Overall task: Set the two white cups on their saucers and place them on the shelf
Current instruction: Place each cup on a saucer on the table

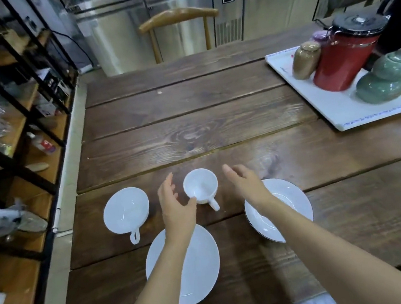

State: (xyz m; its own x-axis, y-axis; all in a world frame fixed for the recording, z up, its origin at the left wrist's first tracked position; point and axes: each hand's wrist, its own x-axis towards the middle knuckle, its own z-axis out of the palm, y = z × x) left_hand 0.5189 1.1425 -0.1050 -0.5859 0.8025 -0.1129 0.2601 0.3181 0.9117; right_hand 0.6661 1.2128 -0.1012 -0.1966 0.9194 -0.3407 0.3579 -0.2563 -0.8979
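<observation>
Two white cups stand on the wooden table (191, 127). One cup (200, 185) is between my hands, its handle pointing toward me. The other cup (125, 210) sits to the left, handle also toward me. A white saucer (201, 266) lies under my left forearm, and a second saucer (295, 205) lies under my right wrist. My left hand (175, 203) is open, its thumb touching the middle cup's near rim. My right hand (245, 180) hovers open just right of that cup, not touching it.
A black-framed wooden shelf (16, 155) with glassware and bottles runs along the left. A white tray (341, 107) at the right carries a red kettle (342, 56), a brown jar and a green gourd jar. A wooden chair (177, 22) stands at the far edge.
</observation>
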